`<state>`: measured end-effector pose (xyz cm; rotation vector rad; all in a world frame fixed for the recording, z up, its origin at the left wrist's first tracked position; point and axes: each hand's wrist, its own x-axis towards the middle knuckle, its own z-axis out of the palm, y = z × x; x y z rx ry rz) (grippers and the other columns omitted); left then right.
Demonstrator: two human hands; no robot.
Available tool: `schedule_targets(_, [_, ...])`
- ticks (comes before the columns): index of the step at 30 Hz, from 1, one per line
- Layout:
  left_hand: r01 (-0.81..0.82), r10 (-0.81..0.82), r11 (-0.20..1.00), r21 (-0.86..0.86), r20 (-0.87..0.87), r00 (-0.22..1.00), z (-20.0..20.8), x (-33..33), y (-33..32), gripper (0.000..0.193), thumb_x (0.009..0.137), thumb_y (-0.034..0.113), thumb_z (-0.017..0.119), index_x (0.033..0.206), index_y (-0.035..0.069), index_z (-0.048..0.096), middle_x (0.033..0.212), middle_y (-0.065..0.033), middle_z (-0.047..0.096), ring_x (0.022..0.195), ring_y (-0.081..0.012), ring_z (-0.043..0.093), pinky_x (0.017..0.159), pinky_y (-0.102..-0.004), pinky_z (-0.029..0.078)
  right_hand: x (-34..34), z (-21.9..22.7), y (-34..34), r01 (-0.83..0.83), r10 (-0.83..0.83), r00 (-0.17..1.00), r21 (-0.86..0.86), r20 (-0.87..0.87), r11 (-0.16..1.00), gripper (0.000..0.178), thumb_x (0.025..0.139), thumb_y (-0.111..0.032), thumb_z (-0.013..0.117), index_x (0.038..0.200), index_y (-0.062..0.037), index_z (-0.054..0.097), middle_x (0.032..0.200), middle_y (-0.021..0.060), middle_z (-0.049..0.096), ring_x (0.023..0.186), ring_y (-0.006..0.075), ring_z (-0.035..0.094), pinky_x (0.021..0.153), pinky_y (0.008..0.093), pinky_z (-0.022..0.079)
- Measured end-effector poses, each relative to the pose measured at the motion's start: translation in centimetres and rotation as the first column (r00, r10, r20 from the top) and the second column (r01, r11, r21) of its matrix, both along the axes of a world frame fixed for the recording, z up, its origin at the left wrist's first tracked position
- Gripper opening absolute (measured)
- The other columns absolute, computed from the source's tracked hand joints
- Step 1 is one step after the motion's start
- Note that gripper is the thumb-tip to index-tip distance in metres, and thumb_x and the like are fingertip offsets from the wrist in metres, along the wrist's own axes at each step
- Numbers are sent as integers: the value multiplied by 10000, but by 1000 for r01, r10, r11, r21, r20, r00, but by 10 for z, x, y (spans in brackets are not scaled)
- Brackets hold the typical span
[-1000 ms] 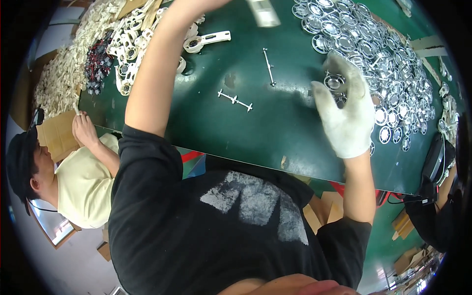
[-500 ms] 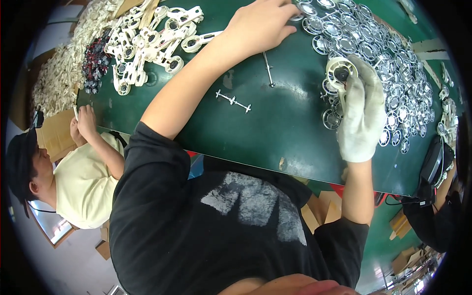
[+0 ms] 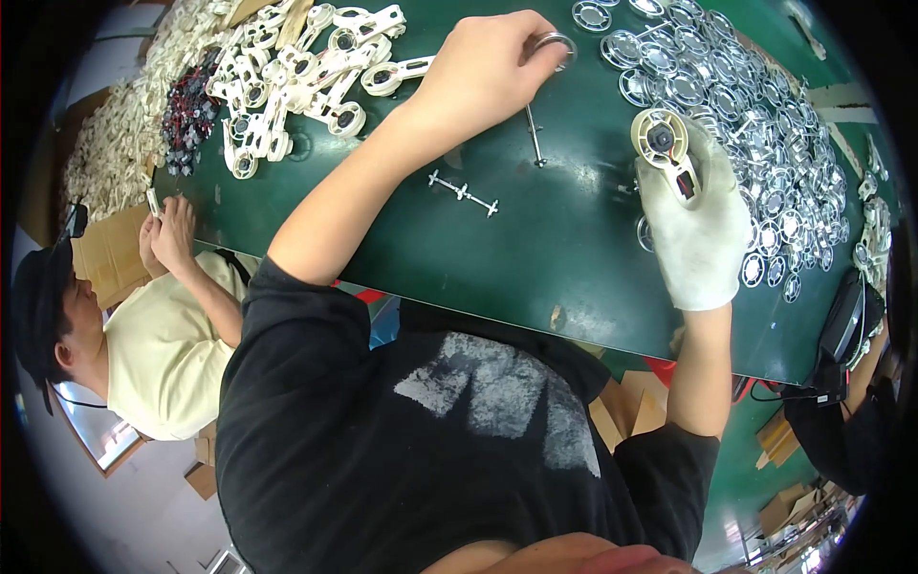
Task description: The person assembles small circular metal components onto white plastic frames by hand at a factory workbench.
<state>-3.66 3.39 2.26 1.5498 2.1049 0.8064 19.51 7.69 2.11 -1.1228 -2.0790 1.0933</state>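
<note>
At the far middle of the green table, my bare left hand (image 3: pixel 488 77) pinches a round chrome cover (image 3: pixel 555 44) between thumb and fingers. My right hand (image 3: pixel 703 225), in a white glove, is closed round a cream plastic housing (image 3: pixel 681 177). That housing has a round ring-shaped head with a dark motor in it, and a short open handle section where something dark red shows. The gloved palm hides its lower end. Beside the right hand spreads a big heap of chrome round covers (image 3: pixel 765 158); a few lie loose near the left hand.
Two thin chrome sprue sticks (image 3: pixel 464 194) lie mid-table. Several cream housings (image 3: pixel 287 77) are piled at far left, beside dark motors with red wires (image 3: pixel 186 115). A co-worker (image 3: pixel 163 335) sits at left, holding a small white piece. A black bag-like object (image 3: pixel 837 320) is at the right edge.
My left hand has drawn back from the chrome heap toward the left with a cover in its fingers. In my right hand the housing has turned, so its handle part shows.
</note>
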Motion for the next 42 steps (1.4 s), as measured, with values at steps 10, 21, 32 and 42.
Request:
schedule_targets(10, [50,-211,890,452,312,927,-25,60,-35,299,939,102,712,1231,34,705,1219,-57,685,936,-91,635,622,-200,499,-4,-10,-8,-65,19,980,228,200,971,323,857,-263,790,1106,-65,734,856,154,746,744,287,742,672,356,581])
schedule_targets(21, [422,-452,782,459,-49,891,-28,28,-35,537,779,173,870,1272,63,688,1203,-74,728,1000,-194,699,755,-291,574,3,-15,-7,-164,138,980,191,141,968,334,837,-236,805,1122,-77,733,881,113,761,767,253,754,680,324,587])
schedule_targets(32, [549,-561,708,444,-118,819,-22,29,-40,567,773,227,822,1281,27,667,1250,-99,711,1073,-271,707,890,-343,571,5,13,0,-296,329,930,-199,161,934,352,843,-297,744,1088,-47,718,795,144,712,738,285,722,685,370,549])
schedule_targets(42, [412,-616,726,550,256,745,-18,47,-42,497,914,195,771,1323,-44,621,1322,-205,661,1238,-339,635,1054,-403,493,13,0,-3,-444,453,891,-289,-40,848,337,934,-408,689,1048,-92,708,769,114,688,718,292,689,658,382,524])
